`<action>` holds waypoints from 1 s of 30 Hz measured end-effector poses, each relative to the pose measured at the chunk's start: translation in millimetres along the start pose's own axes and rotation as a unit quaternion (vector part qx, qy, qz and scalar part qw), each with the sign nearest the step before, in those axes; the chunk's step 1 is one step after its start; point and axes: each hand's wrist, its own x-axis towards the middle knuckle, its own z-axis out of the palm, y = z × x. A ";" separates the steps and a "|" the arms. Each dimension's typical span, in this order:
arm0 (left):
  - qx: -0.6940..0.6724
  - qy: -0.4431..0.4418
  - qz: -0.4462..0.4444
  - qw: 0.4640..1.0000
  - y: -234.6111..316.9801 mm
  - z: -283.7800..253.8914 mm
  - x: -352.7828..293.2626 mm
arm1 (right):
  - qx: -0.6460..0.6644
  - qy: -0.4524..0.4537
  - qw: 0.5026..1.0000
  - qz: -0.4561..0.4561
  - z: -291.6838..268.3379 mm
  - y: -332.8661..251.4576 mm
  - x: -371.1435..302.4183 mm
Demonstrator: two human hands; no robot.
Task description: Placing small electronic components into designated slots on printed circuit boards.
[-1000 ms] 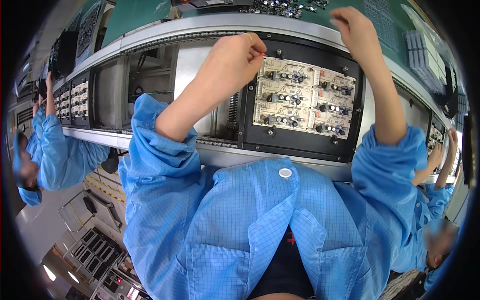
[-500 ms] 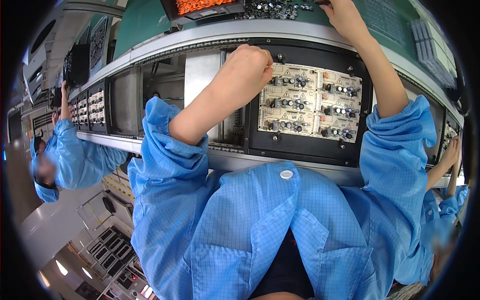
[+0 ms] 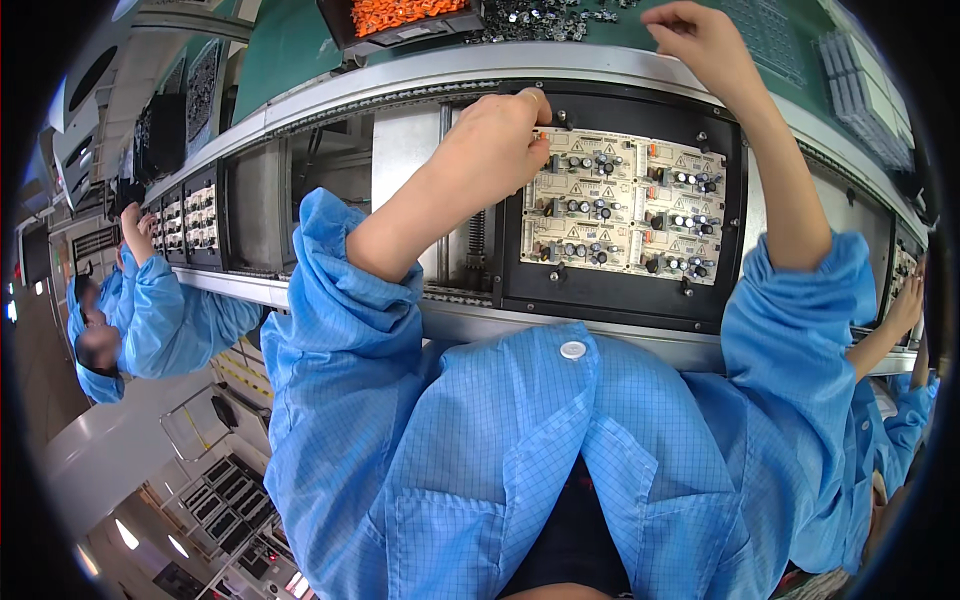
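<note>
A panel of cream circuit boards (image 3: 630, 205) lies in a black carrier frame (image 3: 610, 290) in front of me. Dark cylindrical parts and small orange pieces stand on it. My left hand (image 3: 500, 140) is closed at the panel's far left corner, fingertips pinched; whatever they grip is hidden behind the fingers. Beyond the panel, my right hand (image 3: 708, 48) hovers over the far rail and the green mat's edge. Its fingers are curled in, and anything between them is too small to make out. Shiny small metal parts (image 3: 540, 20) lie loose to its left.
A dark bin of orange pieces (image 3: 405, 15) stands on the green mat (image 3: 285, 50). Stacked white trays (image 3: 865, 95) sit far right. The metal rail (image 3: 450, 65) runs across behind the carrier. Co-workers in blue coats work at left (image 3: 165, 320) and right (image 3: 885, 440).
My right hand has drawn back from the loose metal parts, slightly right and nearer. My left hand stays at the panel's corner, its fingers shifted slightly.
</note>
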 end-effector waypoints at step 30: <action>0.024 0.385 -0.025 0.922 -84.5 -112.9 85.2 | -0.156 -0.036 0.983 -0.095 21.6 -104.8 -132.9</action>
